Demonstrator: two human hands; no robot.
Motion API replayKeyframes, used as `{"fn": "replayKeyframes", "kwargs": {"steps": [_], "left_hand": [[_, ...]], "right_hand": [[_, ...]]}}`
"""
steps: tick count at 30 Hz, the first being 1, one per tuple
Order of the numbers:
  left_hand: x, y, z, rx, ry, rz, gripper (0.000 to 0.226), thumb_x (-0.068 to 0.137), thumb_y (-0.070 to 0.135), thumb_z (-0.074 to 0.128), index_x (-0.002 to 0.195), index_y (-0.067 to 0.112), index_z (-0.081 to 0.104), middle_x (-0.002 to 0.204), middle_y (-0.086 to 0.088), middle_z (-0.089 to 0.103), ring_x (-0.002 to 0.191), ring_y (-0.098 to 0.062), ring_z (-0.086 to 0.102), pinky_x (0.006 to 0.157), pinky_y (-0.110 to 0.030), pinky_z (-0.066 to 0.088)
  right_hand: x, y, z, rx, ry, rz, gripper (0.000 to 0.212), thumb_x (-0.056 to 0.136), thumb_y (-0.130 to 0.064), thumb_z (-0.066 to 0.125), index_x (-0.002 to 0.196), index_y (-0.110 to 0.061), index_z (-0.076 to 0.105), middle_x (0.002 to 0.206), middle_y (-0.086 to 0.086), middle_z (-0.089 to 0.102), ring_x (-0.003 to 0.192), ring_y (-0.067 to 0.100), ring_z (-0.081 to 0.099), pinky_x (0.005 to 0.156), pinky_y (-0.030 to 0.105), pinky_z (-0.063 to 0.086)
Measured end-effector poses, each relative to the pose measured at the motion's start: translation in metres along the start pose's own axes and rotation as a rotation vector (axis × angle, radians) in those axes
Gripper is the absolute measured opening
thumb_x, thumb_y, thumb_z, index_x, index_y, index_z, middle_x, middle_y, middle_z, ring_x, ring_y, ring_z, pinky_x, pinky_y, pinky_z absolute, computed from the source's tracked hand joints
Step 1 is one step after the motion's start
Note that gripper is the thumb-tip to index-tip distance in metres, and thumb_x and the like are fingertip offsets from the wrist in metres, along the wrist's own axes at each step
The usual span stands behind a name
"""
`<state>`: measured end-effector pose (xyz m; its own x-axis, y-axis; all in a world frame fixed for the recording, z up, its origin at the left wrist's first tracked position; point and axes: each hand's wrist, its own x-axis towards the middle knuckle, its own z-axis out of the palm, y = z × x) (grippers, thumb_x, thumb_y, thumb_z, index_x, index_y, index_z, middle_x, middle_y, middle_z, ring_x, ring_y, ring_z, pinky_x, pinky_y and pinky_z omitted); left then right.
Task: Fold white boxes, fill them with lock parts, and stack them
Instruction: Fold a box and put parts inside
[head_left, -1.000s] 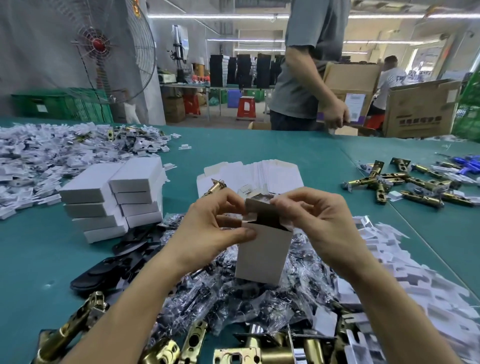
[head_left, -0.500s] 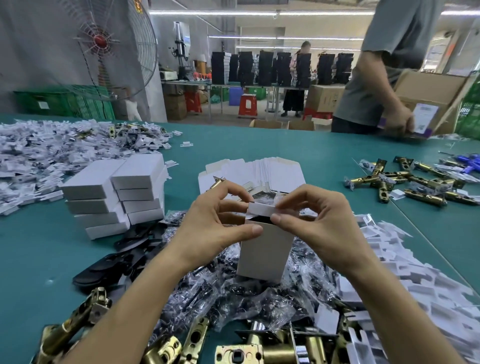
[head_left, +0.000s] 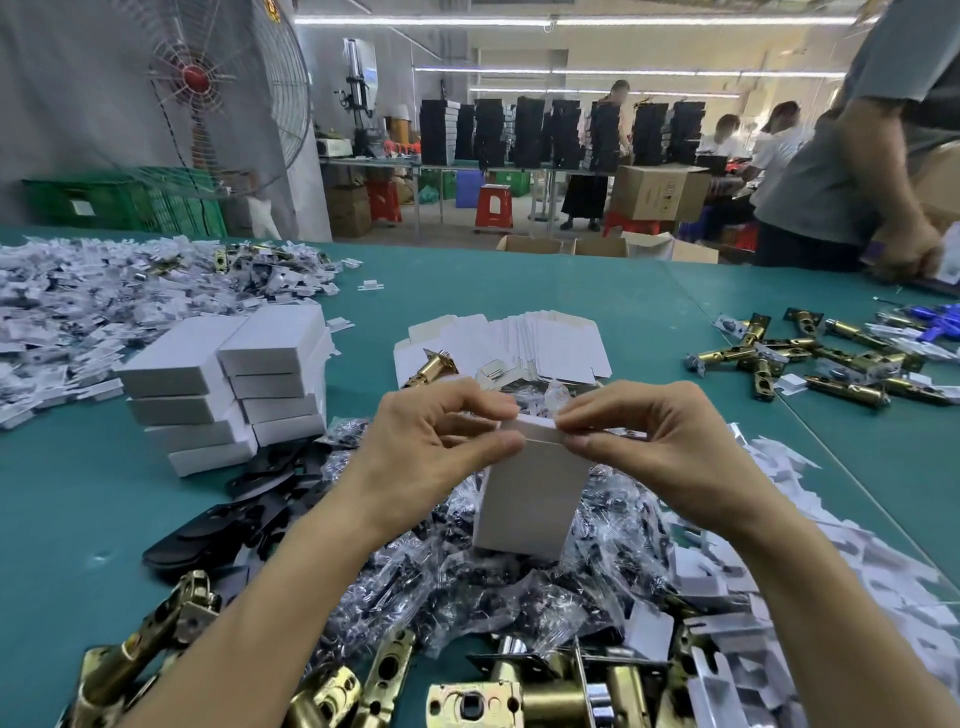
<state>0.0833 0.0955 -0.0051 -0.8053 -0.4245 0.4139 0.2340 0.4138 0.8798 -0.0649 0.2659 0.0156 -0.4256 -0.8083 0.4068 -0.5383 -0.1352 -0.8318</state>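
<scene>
A small white box (head_left: 530, 493) stands upright above a heap of bagged black lock parts (head_left: 467, 587). My left hand (head_left: 436, 441) pinches its top left edge between thumb and fingers. My right hand (head_left: 644, 441) pinches the top right edge, and the lid flap lies flat over the opening. A pile of flat unfolded box blanks (head_left: 519, 343) lies just behind, with a brass latch (head_left: 431, 369) on it. Two stacks of closed white boxes (head_left: 228, 384) stand at the left.
Brass latches lie along the near edge (head_left: 498, 696) and at the right (head_left: 810, 364). White paper inserts are heaped far left (head_left: 104, 306) and near right (head_left: 779, 545). Black plates (head_left: 223, 519) lie left of the bags. A person (head_left: 883, 166) stands at the table's far right.
The box's open top flap has been folded down and closed under my fingertips. The person across the table has moved to the right.
</scene>
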Motion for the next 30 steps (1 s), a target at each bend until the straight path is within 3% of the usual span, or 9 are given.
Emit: {"fn": "replayKeyframes", "kwargs": {"steps": [3, 6, 11, 14, 18, 21, 25, 27, 30], "left_hand": [[-0.001, -0.001, -0.001, 0.041, -0.021, 0.014, 0.021, 0.067, 0.027, 0.084, 0.085, 0.029, 0.074, 0.109, 0.009, 0.075, 0.091, -0.014, 0.075, 0.077, -0.024, 0.059], [0.0, -0.002, -0.002, 0.093, -0.012, 0.03, 0.016, 0.068, 0.025, 0.083, 0.079, 0.021, 0.072, 0.106, 0.006, 0.075, 0.088, -0.011, 0.075, 0.075, -0.021, 0.059], [0.002, -0.005, 0.0, 0.143, 0.008, 0.014, 0.013, 0.071, 0.029, 0.08, 0.074, 0.021, 0.07, 0.107, 0.007, 0.074, 0.09, -0.008, 0.074, 0.075, -0.019, 0.057], [0.003, -0.007, -0.001, 0.133, 0.014, -0.049, 0.016, 0.076, 0.029, 0.082, 0.085, 0.029, 0.069, 0.105, 0.016, 0.073, 0.092, -0.007, 0.073, 0.079, -0.026, 0.06], [0.002, -0.003, -0.004, 0.118, -0.039, -0.217, 0.05, 0.07, 0.055, 0.081, 0.111, 0.054, 0.052, 0.117, 0.018, 0.063, 0.099, -0.012, 0.07, 0.084, -0.038, 0.059], [0.004, 0.005, -0.001, -0.027, 0.038, -0.287, 0.064, 0.066, 0.061, 0.079, 0.12, 0.042, 0.049, 0.116, 0.001, 0.062, 0.089, -0.018, 0.073, 0.07, -0.043, 0.063], [0.003, 0.017, 0.003, -0.282, 0.115, -0.313, 0.04, 0.083, 0.053, 0.066, 0.111, 0.031, 0.048, 0.102, -0.017, 0.066, 0.06, -0.032, 0.07, 0.046, -0.036, 0.057], [0.003, 0.021, 0.002, -0.209, 0.132, -0.337, 0.027, 0.096, 0.048, 0.057, 0.108, 0.03, 0.041, 0.089, -0.014, 0.063, 0.046, -0.026, 0.062, 0.042, -0.032, 0.052], [0.004, 0.022, -0.002, 0.075, 0.156, -0.343, 0.025, 0.098, 0.049, 0.051, 0.105, 0.029, 0.037, 0.09, -0.009, 0.061, 0.058, -0.025, 0.062, 0.039, -0.032, 0.049]], "right_hand": [[-0.001, 0.002, -0.001, 0.036, -0.017, 0.011, 0.016, 0.069, -0.02, 0.078, 0.085, -0.021, 0.081, 0.095, -0.005, 0.076, 0.092, 0.009, 0.071, 0.079, 0.016, 0.053], [-0.002, 0.004, 0.0, 0.046, -0.099, 0.092, 0.026, 0.064, -0.031, 0.08, 0.089, -0.026, 0.082, 0.106, -0.012, 0.073, 0.099, 0.007, 0.07, 0.08, 0.019, 0.055], [-0.002, 0.007, 0.002, 0.079, -0.136, 0.146, 0.024, 0.076, -0.011, 0.08, 0.094, -0.027, 0.079, 0.1, -0.001, 0.076, 0.094, 0.014, 0.073, 0.079, 0.029, 0.06], [-0.002, 0.009, 0.009, 0.051, -0.067, 0.151, 0.026, 0.082, -0.001, 0.076, 0.093, -0.025, 0.077, 0.09, 0.013, 0.075, 0.085, 0.031, 0.072, 0.072, 0.041, 0.059], [0.0, 0.001, 0.014, 0.199, 0.147, 0.127, 0.027, 0.081, -0.003, 0.074, 0.091, -0.027, 0.079, 0.098, 0.01, 0.075, 0.081, 0.028, 0.074, 0.064, 0.032, 0.062], [0.005, -0.006, 0.022, 0.516, 0.346, 0.19, 0.025, 0.08, -0.013, 0.071, 0.097, -0.03, 0.078, 0.097, 0.013, 0.075, 0.079, 0.026, 0.075, 0.065, 0.032, 0.061], [0.008, -0.011, 0.046, 0.852, 0.445, 0.398, 0.029, 0.089, -0.005, 0.064, 0.113, -0.021, 0.071, 0.111, 0.017, 0.07, 0.079, 0.031, 0.075, 0.062, 0.031, 0.06], [0.007, -0.014, 0.058, 0.919, 0.449, 0.459, 0.03, 0.092, -0.005, 0.062, 0.12, -0.018, 0.066, 0.116, 0.017, 0.068, 0.077, 0.03, 0.075, 0.06, 0.03, 0.059], [0.004, -0.014, 0.075, 0.965, 0.425, 0.553, 0.027, 0.098, -0.007, 0.055, 0.122, -0.018, 0.057, 0.117, 0.018, 0.064, 0.075, 0.029, 0.075, 0.058, 0.031, 0.059]]}}
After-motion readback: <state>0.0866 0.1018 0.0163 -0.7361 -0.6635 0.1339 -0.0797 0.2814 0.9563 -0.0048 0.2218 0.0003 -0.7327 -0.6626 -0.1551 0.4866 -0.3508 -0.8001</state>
